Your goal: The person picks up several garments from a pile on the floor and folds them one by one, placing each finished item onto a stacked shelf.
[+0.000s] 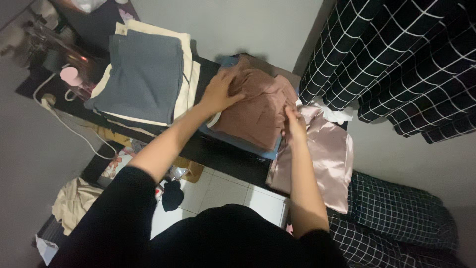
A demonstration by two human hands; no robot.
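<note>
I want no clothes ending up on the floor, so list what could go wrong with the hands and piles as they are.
1. The shiny pink garment already hangs over the dark table's edge; a tug from the right hand might slide it off.
2. The brown garment, pressed by the left hand, tops a stack near that edge and could shift.
3. The grey folded pile overhangs the table's left side.
</note>
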